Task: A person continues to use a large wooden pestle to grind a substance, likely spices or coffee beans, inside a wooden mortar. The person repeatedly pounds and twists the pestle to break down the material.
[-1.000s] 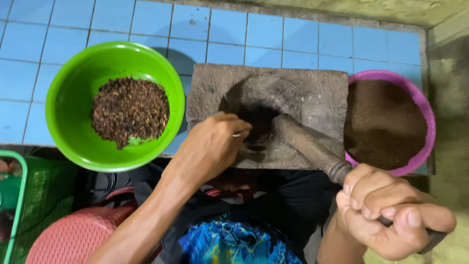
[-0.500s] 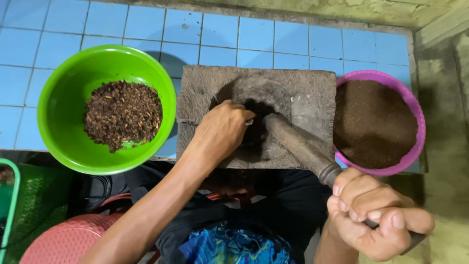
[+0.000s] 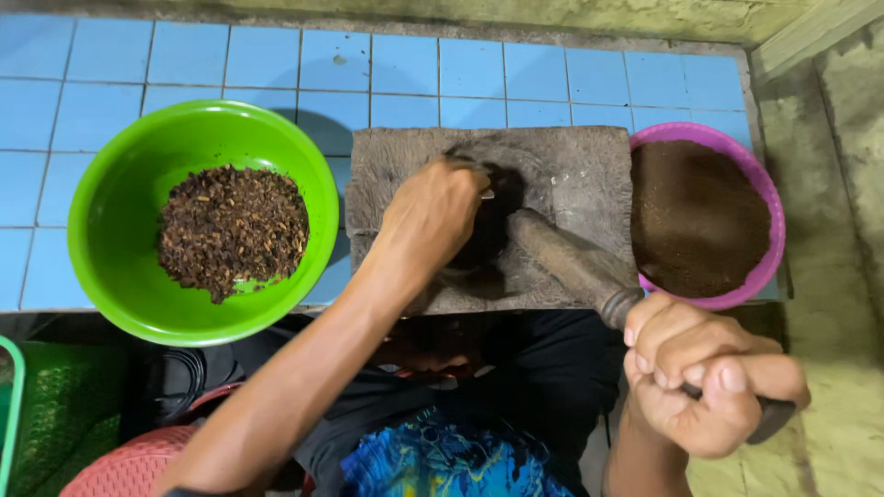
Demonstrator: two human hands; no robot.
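Blue tiles (image 3: pixel 479 69) carry a stone slab (image 3: pixel 589 175), where the left hand (image 3: pixel 433 212) pinches dark grounds while the right hand (image 3: pixel 709 377) clenches the pestle (image 3: pixel 575 267).

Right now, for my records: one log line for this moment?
left hand: in grey stone mortar | right hand: gripping dark pestle

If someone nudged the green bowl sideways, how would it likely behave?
The green bowl looks like thin plastic, so probably light and apt to slide on the smooth blue tiles. Its near rim overhangs the ledge, so it might tip, spilling the loose spice pile.
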